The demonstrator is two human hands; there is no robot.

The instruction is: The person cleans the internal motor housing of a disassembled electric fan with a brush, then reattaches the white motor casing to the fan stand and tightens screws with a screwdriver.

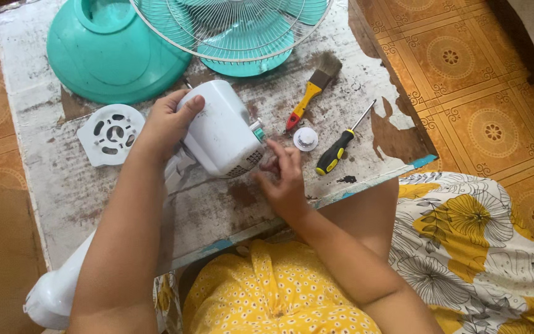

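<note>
My left hand (pixel 167 124) grips the top of a white fan motor housing (pixel 224 130) that lies on a worn white table (pixel 63 185). My right hand (pixel 282 179) is at the housing's lower right corner, fingertips touching it near a small teal switch (pixel 258 131). A white stem (pixel 50 297) runs from the housing down past the table's front edge, partly hidden by my left arm.
A teal fan base (pixel 109 55) and a wire fan guard (pixel 230 25) over teal blades lie at the back. A white vented cover (pixel 111 133) sits left. A paintbrush (pixel 313 89), a white round cap (pixel 305 139) and a yellow-black screwdriver (pixel 336 150) lie right.
</note>
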